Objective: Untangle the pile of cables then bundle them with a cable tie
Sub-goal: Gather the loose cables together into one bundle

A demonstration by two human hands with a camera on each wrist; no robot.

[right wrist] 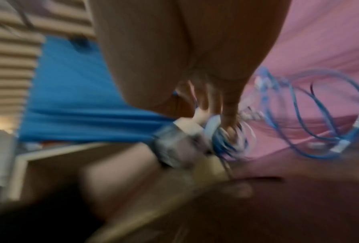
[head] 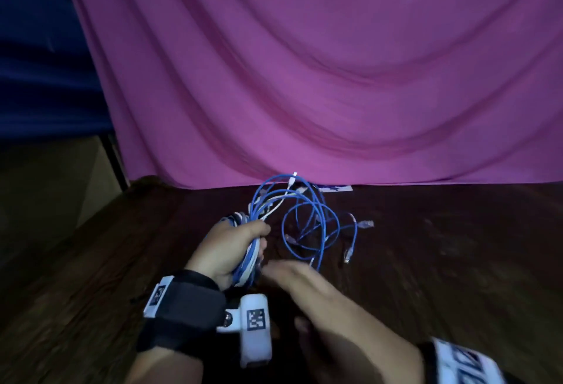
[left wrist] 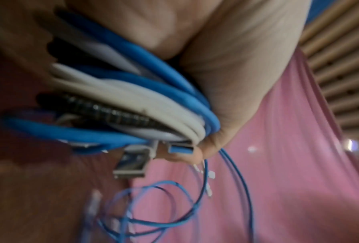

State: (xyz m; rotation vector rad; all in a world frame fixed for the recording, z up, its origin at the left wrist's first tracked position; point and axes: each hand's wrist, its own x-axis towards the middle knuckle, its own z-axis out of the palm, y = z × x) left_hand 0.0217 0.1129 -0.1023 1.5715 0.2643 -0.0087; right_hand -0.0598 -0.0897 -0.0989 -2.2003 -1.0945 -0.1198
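My left hand (head: 234,249) grips a gathered bundle of blue, white and black cables (head: 249,258) above the dark wooden table (head: 441,277). In the left wrist view the bundle (left wrist: 149,102) lies across the palm, and USB plugs (left wrist: 133,162) stick out below the thumb. Loose blue loops (head: 307,219) with clear plugs trail from the fist onto the table. My right hand (head: 292,274) is blurred, fingers stretched out toward the bottom of the bundle; in the right wrist view its fingertips (right wrist: 228,126) reach the cables (right wrist: 222,141). Whether they pinch anything is unclear. No cable tie is visible.
A pink cloth (head: 335,78) hangs behind the table's far edge. A white label (head: 335,188) lies at the cloth's foot. The table's left edge (head: 122,210) runs diagonally, with floor beyond it. Bare wood lies to the right of the loops.
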